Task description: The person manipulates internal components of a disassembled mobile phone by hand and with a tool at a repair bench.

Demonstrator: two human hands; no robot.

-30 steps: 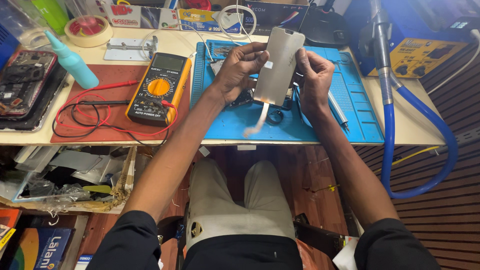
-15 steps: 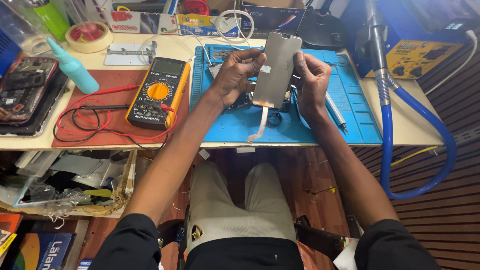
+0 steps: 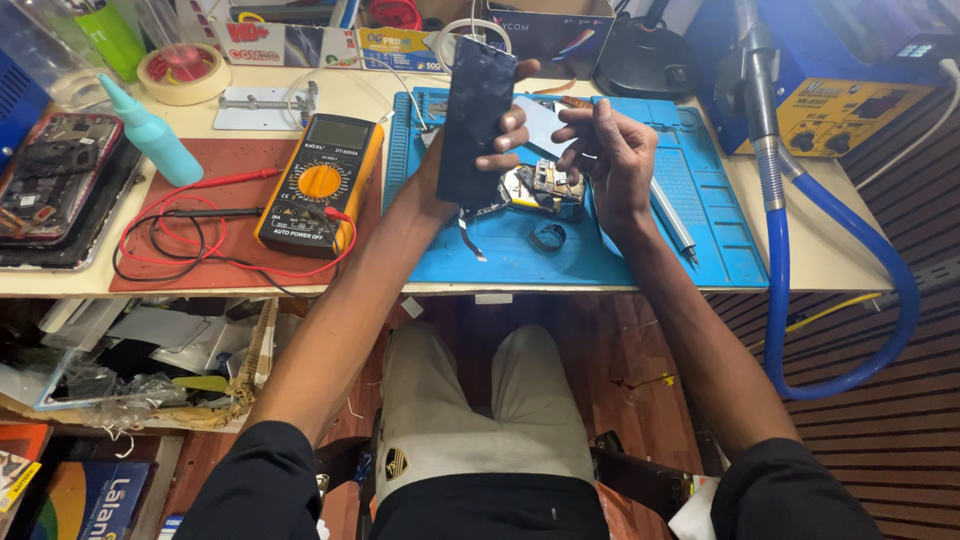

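Sitting position: the person's lap, in light trousers (image 3: 480, 400), is nearest the camera, under the bench edge.
Lower shelf, left: a heap of clear plastic sheets and packets (image 3: 130, 370); contents too jumbled to tell.
Blue work mat (image 3: 720, 250): lies on the bench in front of the person, with both hands above it.
Left hand (image 3: 500, 135): closed around a dark phone screen panel (image 3: 472, 120), fingers wrapped over its right edge, thumb behind.
Phone screen panel: held upright and slightly tilted above the left part of the mat, glass side toward the camera; a thin ribbon cable (image 3: 470, 235) hangs from its lower end.
Right hand (image 3: 610, 150): just right of the panel, fingers curled loosely and pinched close together; whether they hold anything cannot be told.
Phone body (image 3: 545, 185): opened, inner parts showing, lying on the mat between and below the hands.
Small black ring (image 3: 547, 237): on the mat near its front edge.
Metal-tipped tool (image 3: 672, 215): lying on the mat by the right wrist.
Multimeter (image 3: 318, 185): yellow and black, on a red mat left of the blue one, red and black leads coiled beside it.
Black tray (image 3: 55, 195), far left: holds an opened phone.
Teal squeeze bottle (image 3: 150, 135): upright beside that tray.
Tape roll (image 3: 182, 70): at the back of the bench.
Blue station (image 3: 850, 80): back right, hose looping off the bench.
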